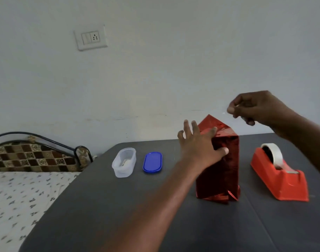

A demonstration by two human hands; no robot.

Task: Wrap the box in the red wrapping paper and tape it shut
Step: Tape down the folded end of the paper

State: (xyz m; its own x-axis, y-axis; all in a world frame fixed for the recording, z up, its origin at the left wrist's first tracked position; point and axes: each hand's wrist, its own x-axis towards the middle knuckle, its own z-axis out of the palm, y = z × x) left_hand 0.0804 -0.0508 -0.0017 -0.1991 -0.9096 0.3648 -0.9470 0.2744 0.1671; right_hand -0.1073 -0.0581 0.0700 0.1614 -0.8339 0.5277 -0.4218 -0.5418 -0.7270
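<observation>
The box (220,166), already covered in shiny red wrapping paper (226,140), stood upright on the dark desk (119,215), right of the middle. A triangular flap of the paper stuck up at its top, and the paper was bunched in folds at the near bottom edge. My left hand (199,146) lay against the box's upper left side, fingers spread and fairly straight, the thumb pressed on the near face and a fingertip resting on the sloped flap. My right hand (253,108) hung in the air above and to the right of the box, clear of it, its thumb and fingertips pinched together; I thought a clear strip of tape (225,112) ran from them toward the flap's tip, but it was too faint to be certain. The red tape dispenser (281,176) sat on the desk just right of the box. Well to the left stood a clear plastic container (123,162) with its blue lid (152,162) flat beside it. A bed (19,197) lay beyond the desk's left edge.
</observation>
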